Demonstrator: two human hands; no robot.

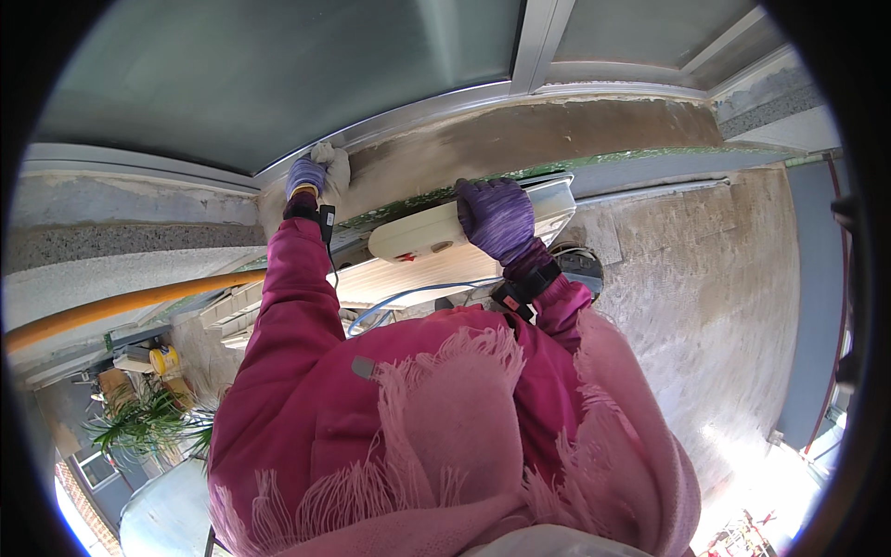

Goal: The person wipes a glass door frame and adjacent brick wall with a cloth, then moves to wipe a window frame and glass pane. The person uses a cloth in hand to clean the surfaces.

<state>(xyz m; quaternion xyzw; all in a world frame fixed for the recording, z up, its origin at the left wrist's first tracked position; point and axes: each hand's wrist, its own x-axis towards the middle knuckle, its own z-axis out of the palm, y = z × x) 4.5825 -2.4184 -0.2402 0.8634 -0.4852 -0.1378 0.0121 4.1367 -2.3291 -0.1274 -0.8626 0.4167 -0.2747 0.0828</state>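
Observation:
My left hand (pixel 305 175), in a purple knit glove, holds a pale bunched cloth (pixel 336 173) against the left corner of the window sill (pixel 487 143), at the foot of the metal window frame (pixel 418 111). My right hand (pixel 495 217), in a matching purple glove, rests on the top edge of a cream-coloured slatted unit (pixel 418 233) below the sill, its fingers curled over the edge. The fingertips of my right hand are partly hidden from view.
An orange pipe (pixel 139 308) runs in from the left beside my left arm. A blue cable (pixel 418 291) loops in front of my body. Potted green plants (pixel 139 425) and a yellow container (pixel 164 361) stand at the lower left. Paved floor (pixel 696 313) lies at the right.

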